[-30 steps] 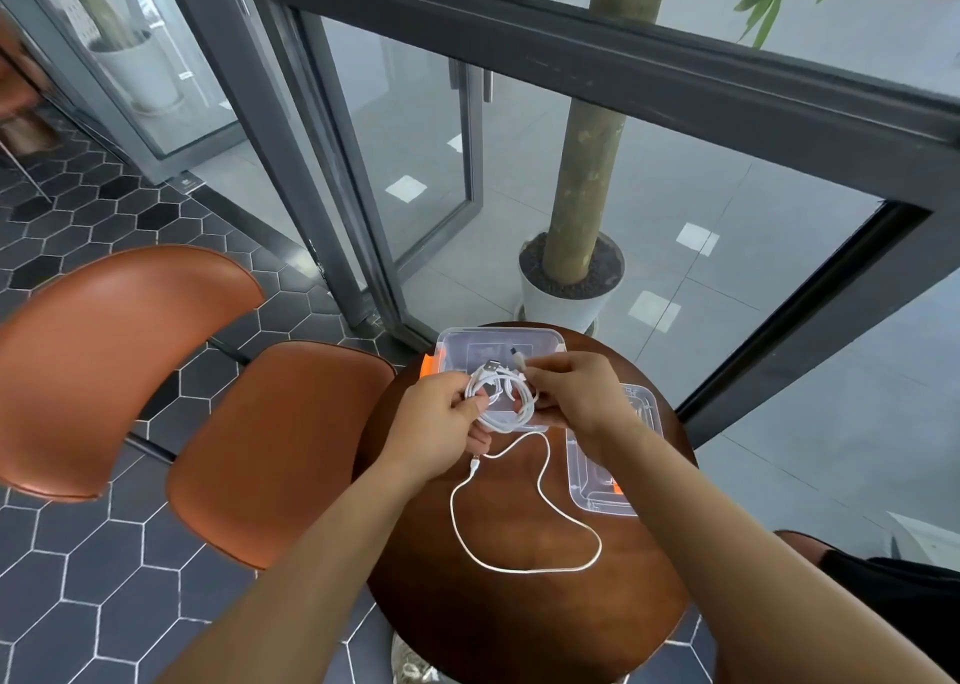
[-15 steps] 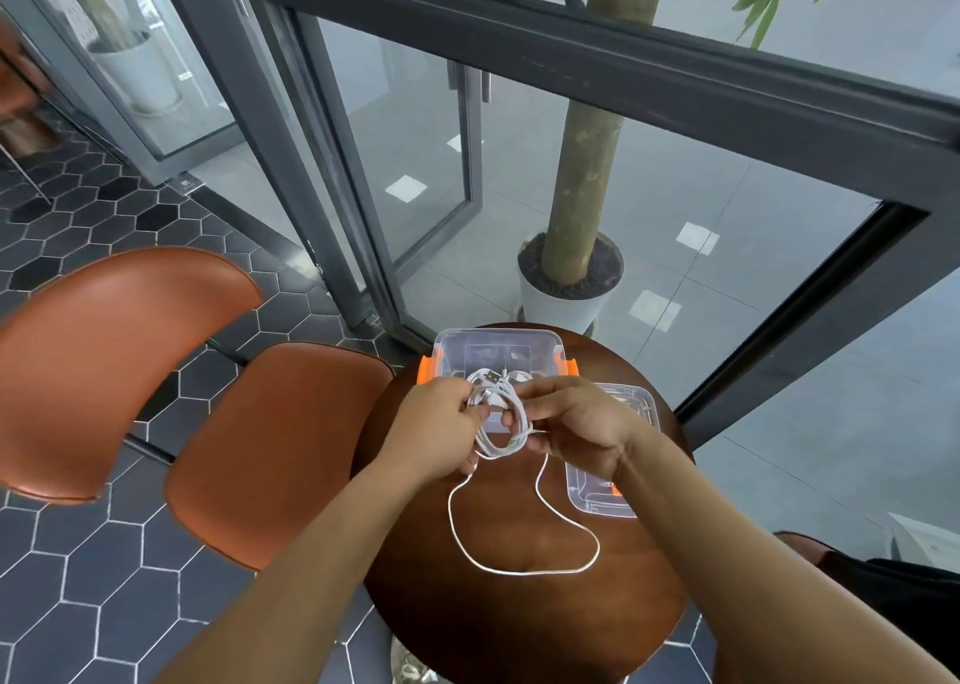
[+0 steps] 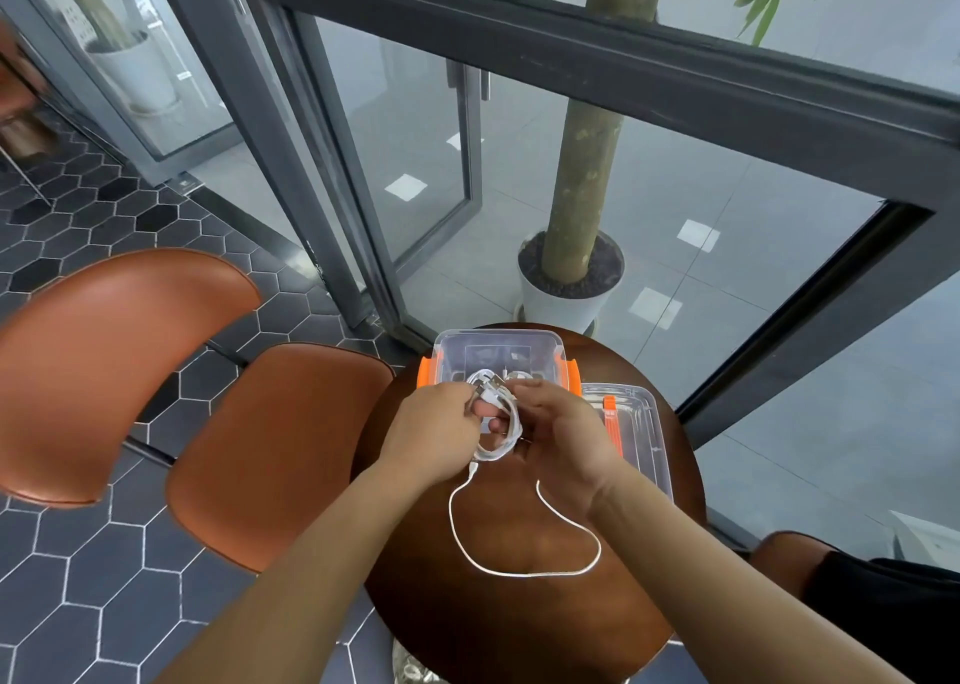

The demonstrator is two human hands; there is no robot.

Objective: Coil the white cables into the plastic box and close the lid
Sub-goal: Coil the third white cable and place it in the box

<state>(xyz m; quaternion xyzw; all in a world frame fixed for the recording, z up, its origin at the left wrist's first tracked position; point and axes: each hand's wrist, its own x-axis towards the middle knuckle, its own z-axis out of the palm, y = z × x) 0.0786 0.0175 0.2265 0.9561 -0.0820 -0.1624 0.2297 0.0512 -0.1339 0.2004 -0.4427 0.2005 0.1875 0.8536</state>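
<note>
A white cable (image 3: 500, 423) is wound in loops between my two hands, just in front of the clear plastic box (image 3: 497, 353) with orange latches at the table's far edge. My left hand (image 3: 434, 429) pinches the coil on its left side. My right hand (image 3: 558, 431) grips the coil from the right. A loose tail of the cable (image 3: 524, 572) lies in a wide loop on the table near me. The clear lid (image 3: 636, 434) with an orange clip lies flat to the right of the box, partly hidden by my right hand.
The round dark wooden table (image 3: 519, 626) is small, and its edges lie close all round. Two orange chairs (image 3: 270, 439) stand to the left. A potted tree (image 3: 569, 288) stands behind glass beyond the table.
Both hands have turned the coil and shifted it slightly toward me; the loose tail on the table has become a little shorter.
</note>
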